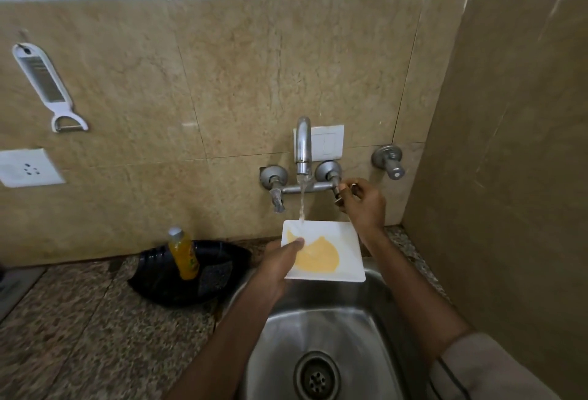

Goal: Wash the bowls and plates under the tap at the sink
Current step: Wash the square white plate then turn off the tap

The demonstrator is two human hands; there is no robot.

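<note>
On the counter (79, 320), hard against the sink's left rim, a black tray (165, 282) holds a bottle of yellow liquid (184, 255) and a dark scrub pad (214, 277). Next along, the left hand (276, 267) grips a square white plate (331, 250) by its left edge, thumb pressed on top and the other fingers hidden beneath. The plate is held over the back edge of the sink (375, 320), and a yellow smear covers much of its middle. Water from the tap (303, 148) strikes its far left corner. To the right, the right hand (361, 200) is up at the right-hand tap handle (338, 191), fingertips closed around the knob.

By the look of it, this is the rinsing of one plate with the flow being set. The next move calls for shifting the plate so the stream lands on the smear, and probably freeing the right hand to rub it. No other dishes are in sight.
</note>
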